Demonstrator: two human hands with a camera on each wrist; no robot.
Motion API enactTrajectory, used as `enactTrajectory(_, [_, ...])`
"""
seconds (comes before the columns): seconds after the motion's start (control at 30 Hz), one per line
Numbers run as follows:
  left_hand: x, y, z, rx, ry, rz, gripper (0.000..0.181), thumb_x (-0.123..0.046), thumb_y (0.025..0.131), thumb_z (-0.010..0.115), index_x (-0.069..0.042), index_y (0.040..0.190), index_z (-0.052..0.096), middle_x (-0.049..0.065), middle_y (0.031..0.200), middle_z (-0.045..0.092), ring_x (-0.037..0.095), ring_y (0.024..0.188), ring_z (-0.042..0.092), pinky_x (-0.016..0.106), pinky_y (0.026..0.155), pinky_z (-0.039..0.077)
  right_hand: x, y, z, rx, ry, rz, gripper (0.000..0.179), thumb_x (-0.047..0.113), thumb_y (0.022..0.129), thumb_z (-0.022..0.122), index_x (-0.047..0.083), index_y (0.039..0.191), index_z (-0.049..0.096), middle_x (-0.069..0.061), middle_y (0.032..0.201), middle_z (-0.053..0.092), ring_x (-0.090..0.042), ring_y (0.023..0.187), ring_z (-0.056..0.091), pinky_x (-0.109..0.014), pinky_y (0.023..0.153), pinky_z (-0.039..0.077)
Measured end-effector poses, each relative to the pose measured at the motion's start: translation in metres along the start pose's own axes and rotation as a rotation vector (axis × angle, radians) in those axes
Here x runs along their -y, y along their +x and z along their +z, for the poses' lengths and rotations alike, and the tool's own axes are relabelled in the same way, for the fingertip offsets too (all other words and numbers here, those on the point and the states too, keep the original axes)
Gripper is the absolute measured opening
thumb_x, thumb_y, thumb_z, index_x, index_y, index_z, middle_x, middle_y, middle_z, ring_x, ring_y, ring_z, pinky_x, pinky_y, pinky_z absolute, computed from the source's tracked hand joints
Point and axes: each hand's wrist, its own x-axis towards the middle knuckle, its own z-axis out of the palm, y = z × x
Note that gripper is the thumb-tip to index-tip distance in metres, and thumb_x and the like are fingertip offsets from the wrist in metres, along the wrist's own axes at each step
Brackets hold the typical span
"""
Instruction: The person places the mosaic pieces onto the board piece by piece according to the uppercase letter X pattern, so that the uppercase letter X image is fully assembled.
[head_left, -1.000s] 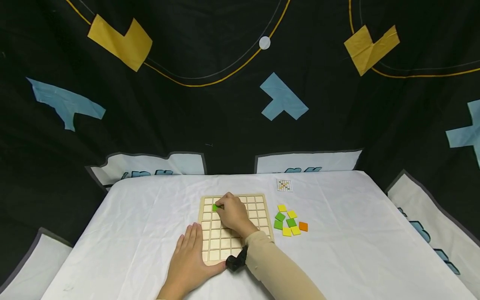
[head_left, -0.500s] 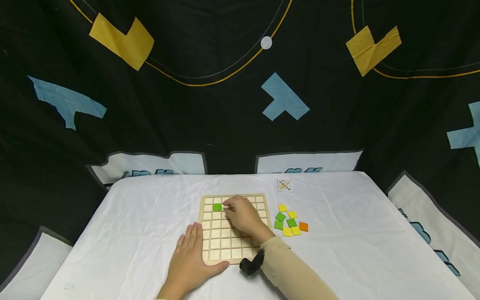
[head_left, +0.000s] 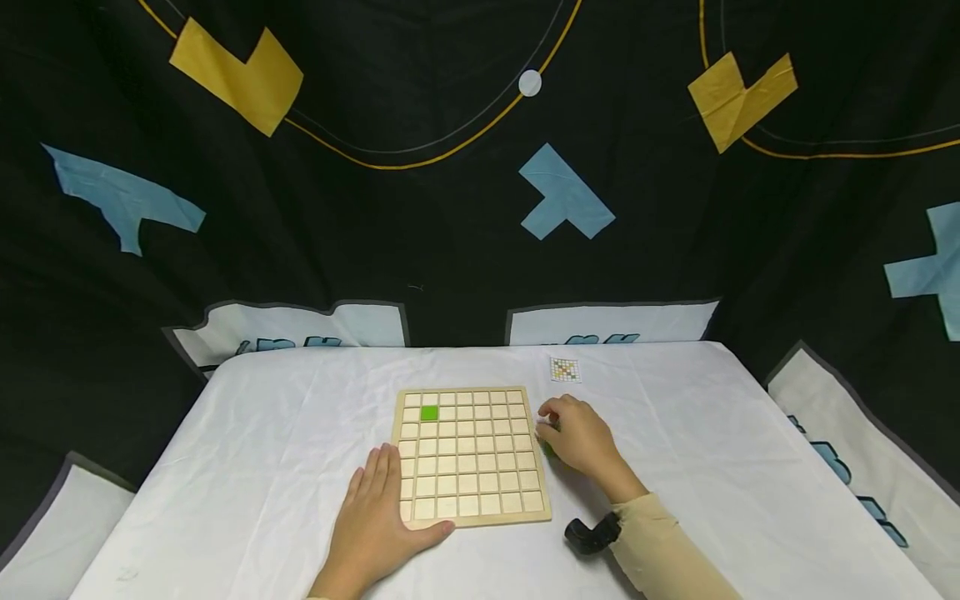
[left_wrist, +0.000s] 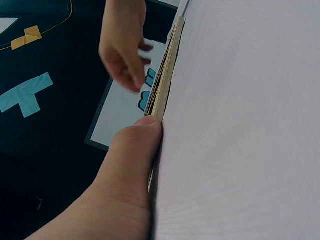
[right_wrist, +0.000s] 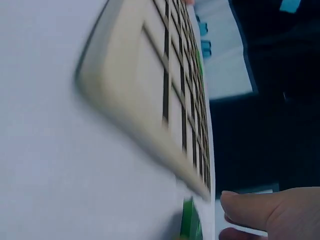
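Toward the worktop's (head_left: 712, 433) far edge, a wooden grid board (head_left: 468, 483) holds 1 green tile (head_left: 429, 413), probably light, best pinched edgewise; left hand (head_left: 373, 512) touches alongside, fingers straight; right hand (head_left: 576, 435), fingers slightly parted, by another tile (right_wrist: 188, 220).

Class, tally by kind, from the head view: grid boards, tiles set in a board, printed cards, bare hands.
Wooden grid board: 1
Green tile set in it: 1
Printed card: 1
Left hand and right hand: 2
Total: 5
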Motion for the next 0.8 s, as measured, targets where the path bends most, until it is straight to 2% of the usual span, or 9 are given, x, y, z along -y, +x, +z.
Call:
enactTrajectory(0.23, [0.002,-0.001,0.000,0.000,-0.006,-0.006,0.137,-0.092,0.066,0.056,0.008,0.154,0.022,0.023,0.163,0.020,0.040,0.152,0.019,0.056,0.123,0.017,-0.022,-0.008,-0.004,0.002,-0.073,0.067,0.020,0.032,0.085,0.078,0.014,0.088,0.069,0.001,0.077,0.056,-0.015,0.069,0.050,-0.029,0.059,0.041])
enactTrajectory(0.53, [0.002,-0.001,0.000,0.012,-0.010,-0.012,0.137,-0.092,0.066,0.056,0.007,0.154,0.021,0.023,0.163,0.019,0.040,0.153,0.019,0.056,0.123,0.016,-0.028,-0.007,0.000,0.014,-0.034,0.107,0.024,0.034,0.084,0.078,0.013,0.091,0.070,0.001,0.082,0.059,-0.014,0.072,0.051,-0.030,0.062,0.044])
enactTrajectory(0.8, [0.000,0.000,0.000,0.021,-0.008,-0.014,0.138,-0.092,0.066,0.055,0.007,0.155,0.019,0.023,0.164,0.018,0.040,0.153,0.017,0.056,0.123,0.015,-0.034,-0.007,0.001,0.014,0.034,0.130,0.025,0.032,0.085,0.078,0.012,0.097,0.069,0.000,0.081,0.056,-0.015,0.071,0.049,-0.028,0.061,0.038])
